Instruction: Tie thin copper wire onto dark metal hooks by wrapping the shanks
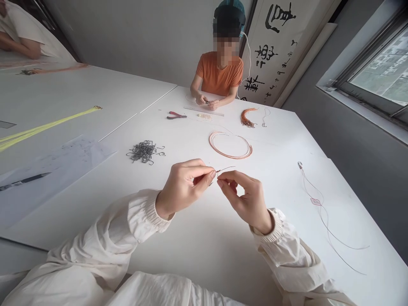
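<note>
My left hand (186, 182) pinches a small dark fishing hook between thumb and forefinger. Below its fingertips the bend of the hook (211, 184) pokes out. A thin line (228, 167) sticks out to the right from the hook's shank, near a reddish wrap. Close beside it, my right hand (245, 193) is closed in a pinch on the thin line just under the shank; its fingertips cover most of that part. Both hands hover over the white table (197, 242). A pile of dark fishing hooks (143, 151) lies beyond my left hand, and a coil of orange line (211, 144) lies beyond the hands.
Across the table a person in an orange shirt (219, 74) handles something small. Near them lie red-handled pliers (176, 115), a ruler (204, 111) and an orange bundle (246, 118). A looped line rig (325, 221) lies right; yellow strands (51, 127), paper (73, 157) and a pen (25, 181) lie left.
</note>
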A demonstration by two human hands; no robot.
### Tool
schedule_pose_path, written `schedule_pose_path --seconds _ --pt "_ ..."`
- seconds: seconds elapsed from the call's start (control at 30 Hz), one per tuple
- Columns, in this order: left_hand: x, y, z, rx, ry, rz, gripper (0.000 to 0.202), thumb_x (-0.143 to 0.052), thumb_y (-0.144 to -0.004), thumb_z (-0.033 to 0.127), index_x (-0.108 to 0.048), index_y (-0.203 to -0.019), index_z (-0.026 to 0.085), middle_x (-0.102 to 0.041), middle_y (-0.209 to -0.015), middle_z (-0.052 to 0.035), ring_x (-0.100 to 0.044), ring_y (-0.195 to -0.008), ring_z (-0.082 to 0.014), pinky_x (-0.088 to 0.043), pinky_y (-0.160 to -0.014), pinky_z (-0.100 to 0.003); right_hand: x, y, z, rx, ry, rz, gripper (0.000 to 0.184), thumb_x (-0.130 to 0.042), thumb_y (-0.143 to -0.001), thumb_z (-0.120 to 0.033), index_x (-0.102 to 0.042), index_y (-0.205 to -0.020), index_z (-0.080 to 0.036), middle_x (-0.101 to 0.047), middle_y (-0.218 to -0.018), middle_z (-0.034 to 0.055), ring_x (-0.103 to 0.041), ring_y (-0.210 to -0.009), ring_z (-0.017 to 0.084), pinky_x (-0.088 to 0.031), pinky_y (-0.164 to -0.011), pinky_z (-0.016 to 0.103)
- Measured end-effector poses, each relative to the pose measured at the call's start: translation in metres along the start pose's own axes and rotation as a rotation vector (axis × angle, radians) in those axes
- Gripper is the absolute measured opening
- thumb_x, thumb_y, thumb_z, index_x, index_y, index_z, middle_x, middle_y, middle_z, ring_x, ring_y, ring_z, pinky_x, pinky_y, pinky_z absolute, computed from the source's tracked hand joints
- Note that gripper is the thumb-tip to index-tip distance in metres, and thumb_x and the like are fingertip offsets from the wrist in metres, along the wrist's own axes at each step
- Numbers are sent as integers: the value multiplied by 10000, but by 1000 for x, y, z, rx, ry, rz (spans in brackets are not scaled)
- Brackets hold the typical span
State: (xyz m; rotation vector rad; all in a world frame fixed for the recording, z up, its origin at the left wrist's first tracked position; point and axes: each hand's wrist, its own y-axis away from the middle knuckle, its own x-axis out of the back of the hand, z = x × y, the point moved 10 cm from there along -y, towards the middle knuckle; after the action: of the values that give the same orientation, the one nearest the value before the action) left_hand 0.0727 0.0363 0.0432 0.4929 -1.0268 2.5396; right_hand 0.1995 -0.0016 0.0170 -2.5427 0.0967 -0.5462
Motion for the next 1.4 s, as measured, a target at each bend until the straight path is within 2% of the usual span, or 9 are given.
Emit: schedule_pose_path --seconds 0.13,0.27,0.53,0.73,0.83,0.97,1.07,1.17,1.4 --pt "-7 0 3 -53 -56 -62 184 -600 -899 146 -726 -766 167 -577 -659 -15 -476 -553 -95 -402 -531 -244 6 -10 -22 99 188 -151 129 -562 -885 -112 -655 -877 -201 -632 -716 7 -463 -579 112 -412 -569 267" --pt "-15 1 10 -104 -69 -134 228 -576 -907 135 -690 -711 158 -548 -628 -9 -465 -548 -94 -386 -523 -244 9 -28 -15 -20 132 -308 112 -600 -844 -115 -684 -829 -187 -614 -672 -9 -461 -573 102 -367 -521 247" --pt "-16 6 15 -134 57 -127 163 -590 -901 126 -725 -813 150 -581 -654 -17 -485 -537 -88 -416 -518 -232 -17 -43 29 -344 -393 -627 107 -709 -796 -244 -698 -793 -138 -654 -720 24 -537 -633 110 -397 -577 250" --pt "-4 5 8 -138 56 -11 139 -616 -879 106 -725 -810 158 -581 -654 -13 -461 -542 -86 -413 -526 -235 -31 -23 55 -423 -668 -419 166 -726 -809 -290 -630 -786 -156 -489 -594 -45 -382 -521 70 -259 -482 227" --pt "-1 5 0 -113 18 20 136 -616 -884 124 -730 -823 167 -591 -668 -16 -470 -553 -90 -420 -533 -235 -23 -11 49 -344 -489 -260 143 -669 -866 -295 -634 -806 -171 -535 -622 -22 -456 -559 95 -330 -503 237" --pt "-6 5 -3 -113 -42 3 171 -588 -901 141 -721 -798 175 -583 -657 -14 -466 -546 -90 -399 -512 -231 -3 -9 8 -96 -68 -179 91 -591 -885 -161 -670 -843 -182 -622 -716 13 -497 -615 113 -415 -580 259" --pt "-13 3 0 -135 -69 -33 178 -575 -908 139 -716 -807 179 -568 -646 -9 -456 -541 -90 -372 -501 -234 1 -17 -17 48 153 -238 144 -565 -867 -103 -678 -841 -188 -626 -704 6 -468 -581 105 -398 -552 253" --pt "-18 3 2 -151 -88 -67 188 -575 -905 129 -702 -772 171 -553 -631 -6 -437 -528 -88 -362 -500 -242 2 -33 -17 26 188 -318 135 -586 -841 -103 -684 -794 -183 -618 -668 -1 -472 -576 102 -386 -536 246" --pt "-17 7 4 -162 20 -71 180 -561 -910 123 -704 -810 167 -573 -658 -11 -473 -538 -88 -412 -519 -235 -20 -53 30 -286 -275 -629 88 -675 -789 -222 -705 -796 -140 -671 -717 30 -554 -633 124 -419 -569 257"
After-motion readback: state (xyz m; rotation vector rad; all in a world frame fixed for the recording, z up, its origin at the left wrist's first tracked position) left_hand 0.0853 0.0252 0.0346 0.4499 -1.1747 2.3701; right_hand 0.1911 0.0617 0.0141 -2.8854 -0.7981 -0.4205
